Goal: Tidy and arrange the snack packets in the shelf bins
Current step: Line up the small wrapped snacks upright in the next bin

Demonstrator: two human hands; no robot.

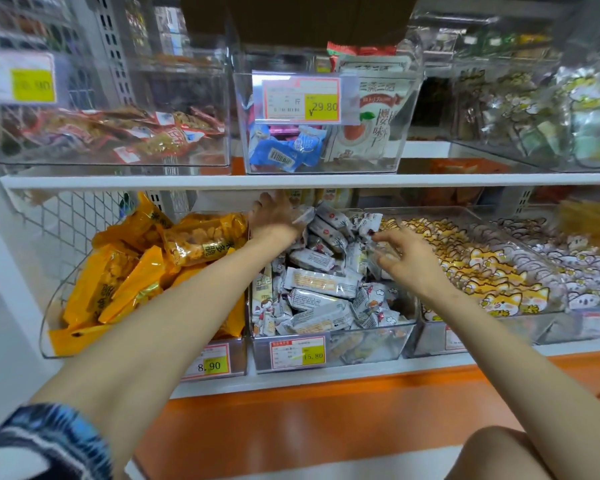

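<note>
Lower shelf (pixel 326 372), middle clear bin (pixel 371 341): heaped with white snack packets (pixel 323 282), loose and crossing at all angles, from front wall to rear. Left hand (pixel 274 218) at the rear left corner of this bin, just under the front edge of the upper shelf (pixel 187 181), against the rearmost packets; fingertips hidden, grip state impossible to tell. Right hand (pixel 407 259) over the right edge of the same bin, grip narrow, thumb and curled fingers pinching one crumpled white packet (pixel 381 251) above the heap. On the bin's front wall, a red-framed price tag (pixel 298 353) marked 15.80. Toward the shelf's left end, a neighbouring bin of orange packets (pixel 118 282), some tilted over its rim, crossed by the left forearm. Toward the right end, a bin of yellow cat-printed packets (pixel 482 268) in tidy rows. On the upper shelf directly above, a clear bin (pixel 406 109) with blue packets (pixel 284 152), an upright white pouch (pixel 371 126) and a tag marked 29.80 (pixel 302 100). Patterned blue sleeve (pixel 42 441) on the left arm.
</note>
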